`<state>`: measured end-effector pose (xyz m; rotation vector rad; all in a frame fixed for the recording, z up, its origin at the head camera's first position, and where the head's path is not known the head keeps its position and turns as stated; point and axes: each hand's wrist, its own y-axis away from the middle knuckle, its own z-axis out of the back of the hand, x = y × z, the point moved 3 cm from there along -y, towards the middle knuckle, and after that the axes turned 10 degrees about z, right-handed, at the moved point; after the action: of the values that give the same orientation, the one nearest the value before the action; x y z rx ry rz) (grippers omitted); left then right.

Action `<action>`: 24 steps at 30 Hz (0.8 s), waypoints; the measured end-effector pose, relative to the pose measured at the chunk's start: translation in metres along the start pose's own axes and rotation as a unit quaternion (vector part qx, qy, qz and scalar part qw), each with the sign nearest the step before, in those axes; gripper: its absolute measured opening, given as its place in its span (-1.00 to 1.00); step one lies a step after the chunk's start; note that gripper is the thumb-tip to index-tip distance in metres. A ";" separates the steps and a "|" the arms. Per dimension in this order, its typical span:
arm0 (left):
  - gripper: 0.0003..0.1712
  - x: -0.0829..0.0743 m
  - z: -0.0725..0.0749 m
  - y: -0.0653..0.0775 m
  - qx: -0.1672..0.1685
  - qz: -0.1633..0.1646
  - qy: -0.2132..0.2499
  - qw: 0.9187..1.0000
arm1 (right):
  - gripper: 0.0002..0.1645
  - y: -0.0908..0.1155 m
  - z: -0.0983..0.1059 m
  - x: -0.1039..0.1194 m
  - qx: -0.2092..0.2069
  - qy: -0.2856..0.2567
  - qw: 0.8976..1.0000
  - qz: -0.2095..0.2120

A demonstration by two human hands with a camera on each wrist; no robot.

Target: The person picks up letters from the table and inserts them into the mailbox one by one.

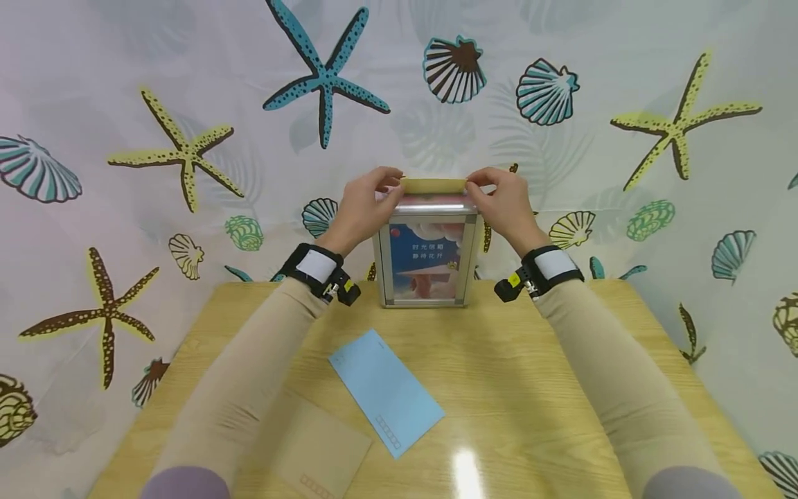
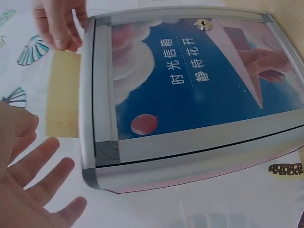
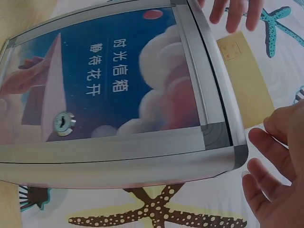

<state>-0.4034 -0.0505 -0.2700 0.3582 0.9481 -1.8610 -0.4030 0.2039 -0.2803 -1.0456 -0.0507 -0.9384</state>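
Note:
A yellow envelope (image 1: 433, 186) stands at the top of a metal-framed letter box (image 1: 427, 260), its lower edge hidden by the box's top rim. My left hand (image 1: 370, 204) is at the envelope's left end, thumb and forefinger meeting at its edge in the head view. On the other end, my right hand (image 1: 503, 201) pinches the corner, as the right wrist view shows. The remaining fingers (image 2: 54, 164) of the left hand are spread beside the box. A blue picture with white characters and a round lock (image 3: 64, 123) fill the box's front.
A light blue envelope (image 1: 386, 391) lies on the wooden table (image 1: 511, 374) in front of the box. Nearer to me is a tan envelope (image 1: 324, 450), partly behind my left sleeve. Close behind the box hangs a cloth (image 1: 399, 132) printed with starfish and shells.

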 end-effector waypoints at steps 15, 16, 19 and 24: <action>-0.37 0.018 -0.003 0.130 -0.050 -0.008 -0.087 0.995 | -0.68 0.105 0.000 0.055 0.010 -0.061 0.998 0.011; -0.35 0.021 -0.006 0.137 -0.069 -0.011 -0.110 0.991 | -0.67 0.113 0.001 0.059 0.009 -0.063 0.998 0.006; -0.26 0.030 -0.018 0.155 -0.120 -0.004 -0.178 0.977 | -0.61 0.134 0.001 0.068 0.002 -0.066 0.998 -0.016; -0.03 0.043 -0.043 0.178 -0.092 0.064 -0.225 0.968 | -0.42 0.161 -0.006 0.075 0.004 -0.046 0.998 -0.031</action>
<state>-0.2763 -0.0844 -0.4048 -0.1139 0.7552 -1.6242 -0.2490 0.1781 -0.3643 -1.0839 -0.1647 -0.9455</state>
